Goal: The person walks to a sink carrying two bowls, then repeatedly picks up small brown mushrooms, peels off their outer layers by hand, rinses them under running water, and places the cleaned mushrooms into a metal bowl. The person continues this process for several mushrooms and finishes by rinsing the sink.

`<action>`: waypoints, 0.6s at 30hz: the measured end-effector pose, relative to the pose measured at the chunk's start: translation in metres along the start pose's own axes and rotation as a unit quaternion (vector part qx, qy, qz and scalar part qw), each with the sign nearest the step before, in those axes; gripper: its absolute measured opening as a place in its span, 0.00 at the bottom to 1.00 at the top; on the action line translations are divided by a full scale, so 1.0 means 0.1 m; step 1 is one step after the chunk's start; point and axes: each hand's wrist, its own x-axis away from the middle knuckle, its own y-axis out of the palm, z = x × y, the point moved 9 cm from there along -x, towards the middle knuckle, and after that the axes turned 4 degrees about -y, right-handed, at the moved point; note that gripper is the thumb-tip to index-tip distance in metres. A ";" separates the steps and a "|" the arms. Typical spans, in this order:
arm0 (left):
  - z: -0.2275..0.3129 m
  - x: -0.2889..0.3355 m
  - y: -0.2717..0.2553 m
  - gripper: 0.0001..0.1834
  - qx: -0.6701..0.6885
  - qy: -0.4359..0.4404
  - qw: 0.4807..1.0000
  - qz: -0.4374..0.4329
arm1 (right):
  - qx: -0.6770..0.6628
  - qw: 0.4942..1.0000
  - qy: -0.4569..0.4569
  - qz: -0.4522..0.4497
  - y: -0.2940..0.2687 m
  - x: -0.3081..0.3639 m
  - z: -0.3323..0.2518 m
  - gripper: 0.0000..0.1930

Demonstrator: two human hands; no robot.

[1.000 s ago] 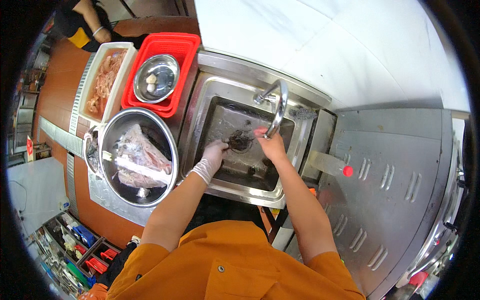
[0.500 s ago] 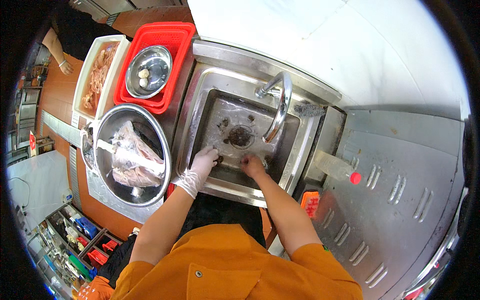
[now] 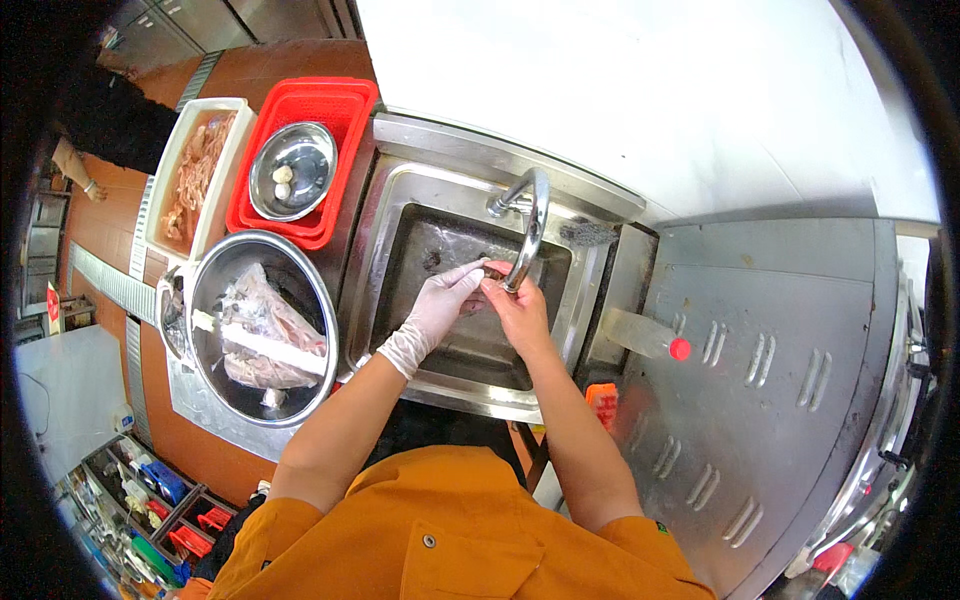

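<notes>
Two hands (image 3: 443, 304) (image 3: 520, 312) meet by the faucet (image 3: 539, 222) (open basin (image 3: 415, 285) toward left rim (image 3: 368, 265)).

Sink (image 3: 490, 350) was smooth metal, dull inside; faucet (image 3: 540, 212) glossy polished metal. Basket (image 3: 352, 108) was plastic, small bowl (image 3: 316, 168) shiny metal. Shirt (image 3: 465, 485) was matt cloth; wall (image 3: 600, 70) looked smooth.

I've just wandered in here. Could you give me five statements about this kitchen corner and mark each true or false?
1. The left hand wears a white glove. True.

2. The right hand is gloved too. False: the right hand is bare.

3. Both hands are together near the mouth of the tap. True.

4. The bottle has a blue cap. False: the bottle's cap is red.

5. The small metal bowl, holding two pale lumps, sits in a red basket. True.
</notes>
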 end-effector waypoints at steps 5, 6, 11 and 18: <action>-0.01 0.04 0.12 0.21 0.046 0.022 0.998 0.021 | 0.075 0.994 -0.063 0.054 -0.07 0.05 -0.07 0.10; -0.01 0.05 0.15 0.21 0.051 0.028 0.998 0.023 | 0.044 0.995 -0.051 0.072 -0.09 0.05 -0.03 0.09; -0.04 0.09 0.29 0.21 0.058 0.074 0.995 0.044 | -0.010 0.992 0.003 0.124 -0.17 -0.04 0.12 0.05; 0.05 0.04 0.19 0.20 0.098 0.033 0.994 -0.016 | -0.163 0.984 0.051 0.059 -0.09 0.05 -0.03 0.17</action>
